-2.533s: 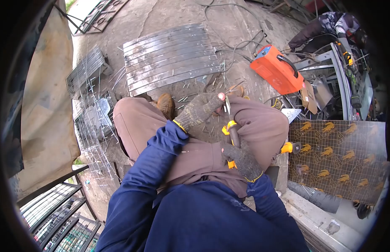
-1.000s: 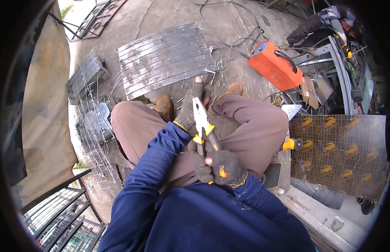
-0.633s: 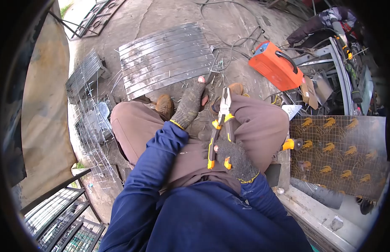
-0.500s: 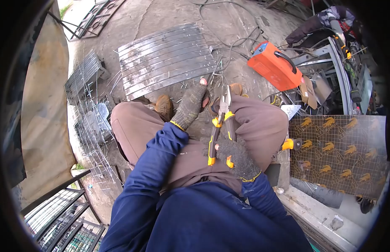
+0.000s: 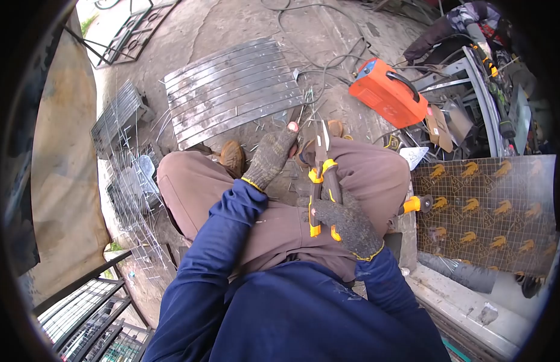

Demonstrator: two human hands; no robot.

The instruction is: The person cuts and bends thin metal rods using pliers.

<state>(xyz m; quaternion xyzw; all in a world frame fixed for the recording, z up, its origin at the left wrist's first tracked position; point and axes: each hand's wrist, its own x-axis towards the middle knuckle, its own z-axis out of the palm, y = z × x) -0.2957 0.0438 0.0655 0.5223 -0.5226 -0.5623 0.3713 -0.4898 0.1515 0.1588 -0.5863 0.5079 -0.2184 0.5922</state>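
Observation:
My right hand [image 5: 351, 226], in a dark grey knitted glove, is wrapped round the yellow-and-black handles of a pair of pliers [image 5: 321, 163]. The plier jaws point forward and stand slightly apart, with nothing visible between them. My left hand [image 5: 272, 154], in a similar glove with a bare thumb tip, is closed just left of the jaws. Thin metal strands show near its thumb, but what lies in its fingers is hidden. Ahead of both hands, a ribbed metal panel [image 5: 231, 87] lies on the ground.
An orange machine [image 5: 385, 93] with a black handle stands ahead right, cables [image 5: 328, 66] behind it. At right lies a patterned board [image 5: 482, 217]. Wire mesh [image 5: 132, 181] and metal pieces lie left. Another person's arm [image 5: 473, 30] shows at upper right.
The pliers and my right hand have shifted slightly right, and the handles sit closer together. My left hand stays in nearly the same place. The whole view has moved a little.

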